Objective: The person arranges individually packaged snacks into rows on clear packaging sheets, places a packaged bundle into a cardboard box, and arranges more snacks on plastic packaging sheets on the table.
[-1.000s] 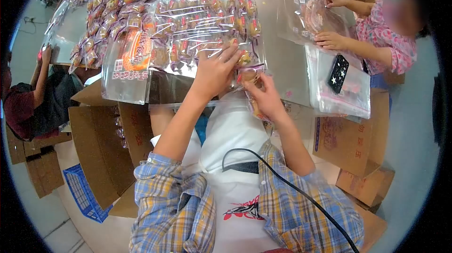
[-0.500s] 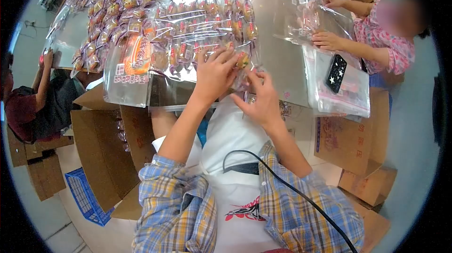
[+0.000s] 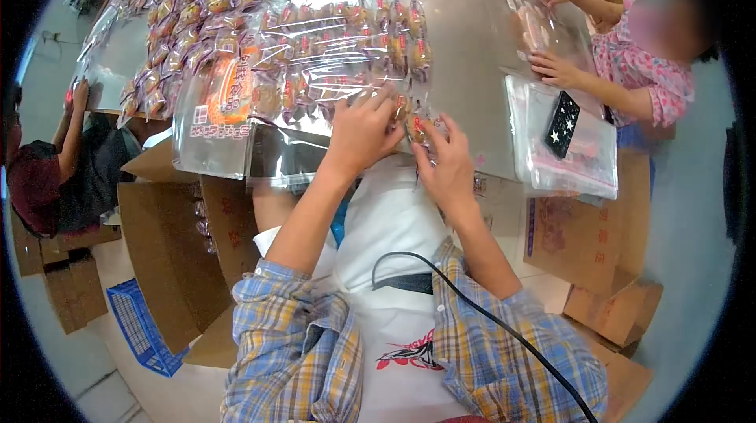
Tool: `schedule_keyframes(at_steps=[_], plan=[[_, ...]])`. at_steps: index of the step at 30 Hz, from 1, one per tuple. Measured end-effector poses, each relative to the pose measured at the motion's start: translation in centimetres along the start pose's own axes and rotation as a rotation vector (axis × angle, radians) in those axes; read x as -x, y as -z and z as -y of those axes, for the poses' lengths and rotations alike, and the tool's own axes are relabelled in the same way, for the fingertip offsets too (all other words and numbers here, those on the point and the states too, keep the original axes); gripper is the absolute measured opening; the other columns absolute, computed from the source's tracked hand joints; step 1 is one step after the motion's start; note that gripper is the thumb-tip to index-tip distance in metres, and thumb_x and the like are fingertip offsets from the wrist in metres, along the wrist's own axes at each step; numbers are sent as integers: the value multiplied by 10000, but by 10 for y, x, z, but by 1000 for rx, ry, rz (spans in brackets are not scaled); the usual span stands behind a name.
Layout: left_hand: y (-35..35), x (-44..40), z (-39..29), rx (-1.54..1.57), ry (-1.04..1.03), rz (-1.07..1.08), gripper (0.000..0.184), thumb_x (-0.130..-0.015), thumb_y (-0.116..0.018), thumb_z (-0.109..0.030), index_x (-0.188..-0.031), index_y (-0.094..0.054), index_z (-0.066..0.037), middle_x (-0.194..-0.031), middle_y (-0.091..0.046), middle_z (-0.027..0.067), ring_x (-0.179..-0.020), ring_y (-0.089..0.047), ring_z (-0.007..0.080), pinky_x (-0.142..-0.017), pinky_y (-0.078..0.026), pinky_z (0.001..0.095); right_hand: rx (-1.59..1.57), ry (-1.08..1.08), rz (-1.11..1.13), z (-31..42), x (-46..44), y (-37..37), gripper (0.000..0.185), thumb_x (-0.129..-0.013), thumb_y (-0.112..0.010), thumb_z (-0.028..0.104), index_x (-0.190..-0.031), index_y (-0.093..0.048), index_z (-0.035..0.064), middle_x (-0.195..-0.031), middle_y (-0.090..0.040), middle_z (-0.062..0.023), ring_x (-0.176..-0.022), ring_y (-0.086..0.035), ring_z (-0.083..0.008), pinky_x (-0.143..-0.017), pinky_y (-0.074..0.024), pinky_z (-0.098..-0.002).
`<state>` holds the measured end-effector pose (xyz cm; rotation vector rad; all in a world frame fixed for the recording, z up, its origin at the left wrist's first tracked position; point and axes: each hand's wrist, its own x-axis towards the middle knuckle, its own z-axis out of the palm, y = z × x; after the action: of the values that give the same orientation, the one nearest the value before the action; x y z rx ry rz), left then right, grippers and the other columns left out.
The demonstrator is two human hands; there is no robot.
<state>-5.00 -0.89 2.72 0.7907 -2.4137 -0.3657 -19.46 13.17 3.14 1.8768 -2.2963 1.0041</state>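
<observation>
A large clear plastic bag [image 3: 276, 138] lies on the metal table before me, with rows of small wrapped pastries [image 3: 346, 41] inside it. My left hand [image 3: 366, 128] rests at the bag's near right part, its fingers bent over the last row of pastries. Close beside it, my right hand [image 3: 445, 157] has its thumb and fingers around a wrapped pastry [image 3: 424, 130] at the near right corner of the rows. Orange and red print [image 3: 228, 92] shows on the left part of the bag.
Loose wrapped pastries [image 3: 216, 4] cover the table's far left. At right lie stacked clear bags [image 3: 524, 147] with a black star-patterned phone [image 3: 562, 125]. A co-worker's hands [image 3: 555, 68] handle another bag. Open cartons [image 3: 169, 257] stand below, beside a blue crate [image 3: 142, 328].
My right hand has come up from the table's near edge to the corner of the rows, opening and then closing around a pastry. My left hand has shifted slightly. The co-worker's hands moved a little.
</observation>
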Motion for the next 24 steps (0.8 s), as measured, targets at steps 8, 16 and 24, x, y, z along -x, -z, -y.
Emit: schedule_keyframes(at_steps=[8, 16, 24], plan=[[12, -10, -9, -89, -32, 15, 737, -778, -738, -257, -1491, -561, -202, -1168, -682, 80, -1102, -656, 293, -1097, -357, 615, -142, 86, 91, -9, -7, 14, 507, -831, -770, 56, -1329, -673, 66, -1317, -685, -157, -1090, -673, -377, -959, -547, -444], [15, -12, -11, -124, 2, 155, 938, -815, -792, -326, -1642, -360, -243, -1302, -632, 102, -1114, -653, 319, -1095, -326, 667, -252, 72, 115, -10, -4, 14, 606, -850, -755, 63, -1434, -592, 84, -1361, -668, -170, -1199, -641, -393, -1005, -533, -466], [4, -15, -10, -196, -14, 94, 1043, -786, -828, -255, -1672, -278, -258, -1303, -602, 73, -1164, -638, 317, -1068, -332, 695, -95, 244, 432, -16, -34, 40, 655, -863, -725, 61, -1454, -444, 101, -1496, -554, -194, -1152, -640, -415, -936, -550, -507]])
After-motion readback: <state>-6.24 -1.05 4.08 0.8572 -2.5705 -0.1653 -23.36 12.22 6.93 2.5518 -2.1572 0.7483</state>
